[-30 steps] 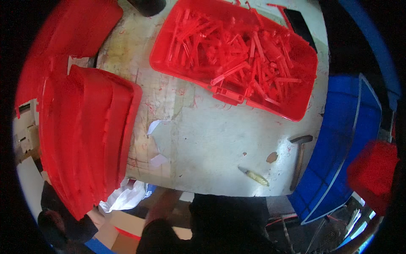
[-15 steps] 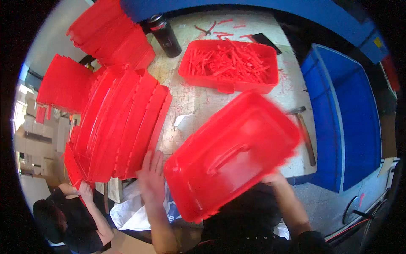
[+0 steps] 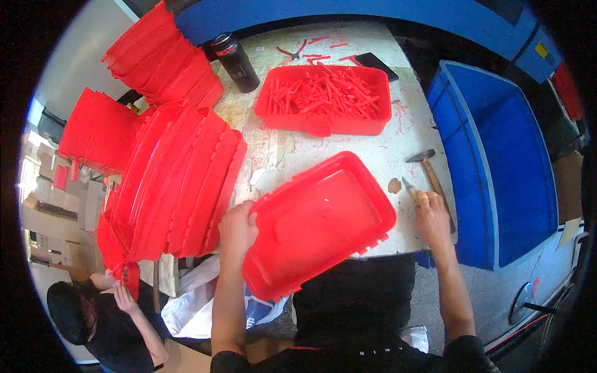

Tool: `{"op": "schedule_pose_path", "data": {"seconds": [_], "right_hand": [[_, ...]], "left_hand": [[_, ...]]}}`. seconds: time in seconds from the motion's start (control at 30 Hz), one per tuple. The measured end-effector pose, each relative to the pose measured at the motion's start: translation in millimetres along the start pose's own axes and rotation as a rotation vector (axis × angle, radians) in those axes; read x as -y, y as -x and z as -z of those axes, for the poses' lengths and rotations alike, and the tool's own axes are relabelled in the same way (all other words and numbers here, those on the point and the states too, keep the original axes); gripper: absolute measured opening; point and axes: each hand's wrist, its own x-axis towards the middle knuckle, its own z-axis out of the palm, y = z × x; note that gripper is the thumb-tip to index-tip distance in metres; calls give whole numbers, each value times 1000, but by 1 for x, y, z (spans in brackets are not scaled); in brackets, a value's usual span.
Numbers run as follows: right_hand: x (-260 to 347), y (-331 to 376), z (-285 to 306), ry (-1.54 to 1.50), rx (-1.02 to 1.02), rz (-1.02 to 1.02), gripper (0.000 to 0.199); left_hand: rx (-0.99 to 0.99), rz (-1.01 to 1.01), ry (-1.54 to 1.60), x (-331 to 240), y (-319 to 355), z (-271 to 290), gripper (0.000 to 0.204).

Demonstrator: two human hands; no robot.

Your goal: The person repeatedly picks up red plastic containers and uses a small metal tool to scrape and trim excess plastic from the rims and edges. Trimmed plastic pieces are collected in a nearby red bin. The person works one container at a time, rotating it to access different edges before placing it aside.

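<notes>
A red plastic box lid (image 3: 329, 214) lies slanted at the table's front edge, its hollow inside facing up and its near corner hanging past the edge. My left hand (image 3: 239, 231) is closed on its left rim. Over to the right, my right hand (image 3: 433, 217) has its fingers closed round a slim tool with a pale handle (image 3: 410, 189) and a thin greyish tip, perhaps a small knife. Beside that hand lies a hammer (image 3: 430, 171) with a wooden handle, partly hidden by the fingers.
Stacks of red lids or boxes (image 3: 180, 180) rise on the left. A red box (image 3: 318, 126) full of red strips, a black bottle (image 3: 239, 65), pliers (image 3: 292, 53) and a phone (image 3: 376, 64) stand behind. A blue bin (image 3: 494, 174) is at right. A co-worker (image 3: 112, 323) handles red plastic at lower left.
The lid has been turned over from its handle side to its hollow side and lowered onto the table. My left hand has taken its rim; my right hand has left it for the pale-handled tool.
</notes>
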Motion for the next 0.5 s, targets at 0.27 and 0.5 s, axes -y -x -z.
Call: {"op": "schedule_pose_path", "data": {"seconds": [0.27,0.5], "right_hand": [[46,-246,10,-380,6,83,14],[87,-334,-63,-263,361,-80,27]], "left_hand": [[269,-76,19,-21,-12,8,25],[432,81,205,-24,32,-6,32]]}}
